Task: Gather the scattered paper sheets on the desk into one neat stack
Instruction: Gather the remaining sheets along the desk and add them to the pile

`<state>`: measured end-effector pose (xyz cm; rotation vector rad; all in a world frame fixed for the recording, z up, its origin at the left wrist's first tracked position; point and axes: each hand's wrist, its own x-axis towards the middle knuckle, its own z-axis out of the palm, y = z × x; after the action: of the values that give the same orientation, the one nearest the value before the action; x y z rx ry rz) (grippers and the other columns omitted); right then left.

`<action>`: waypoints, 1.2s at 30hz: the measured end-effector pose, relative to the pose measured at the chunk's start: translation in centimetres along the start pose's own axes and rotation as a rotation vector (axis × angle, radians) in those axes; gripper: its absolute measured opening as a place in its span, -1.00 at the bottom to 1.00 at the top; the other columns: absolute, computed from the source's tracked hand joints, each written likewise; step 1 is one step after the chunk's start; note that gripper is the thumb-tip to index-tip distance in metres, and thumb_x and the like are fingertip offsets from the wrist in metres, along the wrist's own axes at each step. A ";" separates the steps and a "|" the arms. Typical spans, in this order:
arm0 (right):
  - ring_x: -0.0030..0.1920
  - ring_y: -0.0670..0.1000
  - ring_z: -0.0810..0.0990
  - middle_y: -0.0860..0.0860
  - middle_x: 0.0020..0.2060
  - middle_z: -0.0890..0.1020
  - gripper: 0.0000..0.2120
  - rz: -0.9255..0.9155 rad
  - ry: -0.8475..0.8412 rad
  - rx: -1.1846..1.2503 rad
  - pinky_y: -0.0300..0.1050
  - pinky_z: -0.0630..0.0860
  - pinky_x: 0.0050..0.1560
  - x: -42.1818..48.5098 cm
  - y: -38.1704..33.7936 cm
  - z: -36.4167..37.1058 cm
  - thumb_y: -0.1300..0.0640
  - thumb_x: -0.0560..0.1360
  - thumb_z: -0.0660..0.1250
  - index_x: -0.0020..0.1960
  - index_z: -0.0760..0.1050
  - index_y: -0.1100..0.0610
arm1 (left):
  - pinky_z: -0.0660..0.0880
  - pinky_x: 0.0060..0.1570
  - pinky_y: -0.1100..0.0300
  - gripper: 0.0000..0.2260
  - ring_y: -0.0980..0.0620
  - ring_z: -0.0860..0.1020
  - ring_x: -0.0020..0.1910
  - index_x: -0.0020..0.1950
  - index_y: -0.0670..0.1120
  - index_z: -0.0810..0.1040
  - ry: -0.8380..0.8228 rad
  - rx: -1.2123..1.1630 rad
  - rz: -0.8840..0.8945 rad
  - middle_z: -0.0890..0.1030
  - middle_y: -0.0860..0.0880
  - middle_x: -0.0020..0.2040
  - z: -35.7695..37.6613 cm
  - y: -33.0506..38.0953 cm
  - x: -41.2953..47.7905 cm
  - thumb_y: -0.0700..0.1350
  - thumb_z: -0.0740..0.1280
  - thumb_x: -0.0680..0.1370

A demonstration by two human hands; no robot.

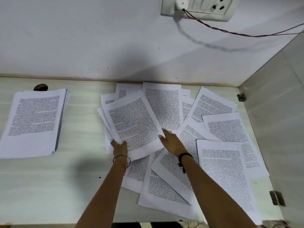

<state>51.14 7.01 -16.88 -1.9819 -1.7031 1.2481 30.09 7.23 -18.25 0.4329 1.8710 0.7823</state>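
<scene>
Printed sheets (222, 170) fanned loose at 3 o'clock; I see left hand (120, 146) grip pinching a bundle (134, 122), right hand (171, 142) grip spread flat; stack (32, 122) at 9 o'clock.

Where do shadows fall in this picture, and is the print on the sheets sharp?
Head view: soft, even light, no glare; a dim shadow on the desk left of the left hand; the cable throws a blurred shadow on the wall; print on the sheets is smeared, unreadable; the wide lens slightly bends the desk's back edge.
</scene>
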 end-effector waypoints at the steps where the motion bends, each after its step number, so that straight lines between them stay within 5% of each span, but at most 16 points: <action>1: 0.24 0.10 0.50 0.14 0.29 0.48 -0.56 0.026 0.028 0.059 -0.10 0.43 0.23 -0.2 0.1 0.2 -0.02 0.61 0.15 0.44 0.29 0.13 | 0.26 0.36 0.09 -0.45 -0.19 0.35 0.37 0.52 -0.18 0.03 0.017 0.008 0.010 0.30 -0.20 0.44 -0.1 0.1 -0.3 -0.24 0.19 0.58; 4: -0.15 0.06 0.62 0.15 0.01 0.60 -0.71 0.210 0.240 0.668 -0.03 0.60 -0.07 -1.3 -0.3 0.6 -0.01 0.52 0.34 0.16 0.39 0.08 | 0.27 0.35 0.11 -0.49 -0.17 0.37 0.35 0.50 -0.20 0.10 0.061 -0.040 0.050 0.32 -0.19 0.43 0.3 0.3 -0.5 -0.26 0.17 0.57; 6: -0.27 0.04 0.59 0.12 -0.16 0.56 -0.71 0.268 0.176 1.059 -0.03 0.61 -0.10 -1.9 -0.5 1.0 0.12 0.48 0.42 0.03 0.30 0.10 | 0.34 0.29 0.06 -0.54 -0.19 0.43 0.27 0.46 -0.23 0.15 0.046 -0.111 0.045 0.38 -0.22 0.37 1.2 0.5 -1.2 -0.31 0.16 0.56; 11: -0.02 0.08 0.57 0.11 -0.12 0.49 -0.80 0.268 0.170 0.874 -0.04 0.60 -0.03 -1.8 0.5 1.2 0.35 0.52 0.27 0.09 0.35 0.16 | 0.59 -0.20 -0.06 -0.52 -0.16 0.52 -0.02 0.37 -0.21 0.25 -0.264 -0.305 -0.078 0.51 -0.25 0.17 3.3 -0.5 -1.9 -0.47 0.19 0.48; 14: -0.06 0.07 0.54 0.10 -0.06 0.55 -0.79 0.269 0.211 0.688 -0.06 0.56 -0.08 -2.2 2.1 -1.3 0.35 0.53 0.19 0.09 0.39 0.10 | 0.59 -0.48 0.06 -0.55 -0.14 0.52 -0.23 0.34 -0.30 0.27 -0.217 -0.360 -0.108 0.50 -0.29 0.04 1.5 0.4 0.2 -0.41 0.25 0.47; 18: -0.26 -0.12 0.47 -0.08 -0.24 0.54 -0.81 0.283 0.131 0.566 -0.33 0.43 -0.29 -4.0 4.8 -5.1 0.28 0.59 0.14 -0.04 0.45 0.03 | 0.54 -0.11 -0.05 -0.69 -0.12 0.49 -0.06 0.23 -0.20 0.35 -0.060 -0.189 -0.032 0.48 -0.22 0.13 -1.5 2.1 3.7 -0.20 0.32 0.52; 20: -0.28 -0.14 0.42 -0.14 -0.29 0.48 -0.79 0.306 0.136 0.526 -0.34 0.37 -0.28 -4.3 5.9 -6.1 0.21 0.60 0.16 -0.15 0.42 -0.04 | 0.47 0.08 -0.02 -0.74 -0.12 0.49 0.03 0.17 -0.25 0.45 -0.109 -0.021 0.034 0.53 -0.19 0.09 -2.1 2.6 4.1 -0.17 0.31 0.54; 22: -0.16 -0.07 0.45 -0.08 -0.17 0.49 -0.92 0.337 0.190 0.451 -0.22 0.38 -0.08 -4.2 6.5 -6.2 0.10 0.59 0.18 0.05 0.39 -0.04 | 0.44 0.08 0.04 -0.79 -0.16 0.49 0.11 0.11 -0.26 0.52 -0.253 0.164 0.070 0.55 -0.16 0.02 -1.5 3.0 2.8 -0.16 0.25 0.57; 25: 0.04 0.07 0.54 0.02 0.02 0.56 -0.50 0.285 0.217 0.293 -0.08 0.40 0.09 -3.9 5.5 -5.3 -0.01 0.60 0.16 0.47 0.12 0.09 | 0.34 0.27 -0.01 -0.63 -0.21 0.42 0.30 0.34 -0.28 0.35 -0.330 0.378 0.117 0.45 -0.19 0.29 -0.1 2.7 1.8 -0.12 0.22 0.59; 27: 0.29 0.17 0.47 0.14 0.33 0.47 -0.40 0.232 0.193 0.225 0.02 0.36 0.27 -3.5 4.7 -5.1 -0.05 0.62 0.11 0.55 -0.03 0.10 | 0.31 0.32 0.01 -0.57 -0.22 0.38 0.33 0.39 -0.27 0.26 -0.300 0.453 0.162 0.39 -0.22 0.37 0.3 2.8 1.7 -0.10 0.22 0.58; 30: 0.39 0.21 0.36 0.19 0.47 0.27 -0.39 0.220 0.162 0.193 0.02 0.32 0.34 -2.9 4.0 -5.5 -0.08 0.63 0.06 0.56 -0.10 0.09 | 0.34 0.24 0.06 -0.64 -0.24 0.41 0.28 0.36 -0.28 0.29 -0.225 0.542 0.218 0.42 -0.25 0.33 0.1 2.7 2.2 -0.23 0.19 0.57; 33: 0.38 0.00 0.39 -0.05 0.44 0.34 -0.17 0.245 0.238 0.634 -0.06 0.28 0.35 -3.0 3.4 -5.1 -0.38 0.42 0.23 0.53 0.12 0.02 | 0.38 0.17 0.05 -0.67 -0.24 0.46 0.20 0.32 -0.25 0.35 -0.138 0.444 0.268 0.48 -0.24 0.26 -0.7 2.6 1.9 -0.30 0.17 0.54; 36: -0.14 0.07 0.57 0.13 -0.11 0.53 -0.18 0.172 0.276 1.196 0.07 0.52 0.14 -2.8 3.3 -3.6 -0.35 0.29 0.42 0.35 0.39 0.13 | 0.43 -0.01 0.04 -0.66 -0.15 0.48 0.05 0.22 -0.19 0.41 -0.112 0.098 0.169 0.52 -0.20 0.11 -1.0 1.5 1.2 -0.25 0.23 0.44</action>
<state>56.17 4.76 -15.73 -1.4058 -0.3952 1.4309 28.60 8.78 -17.76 0.6908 1.7894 0.7638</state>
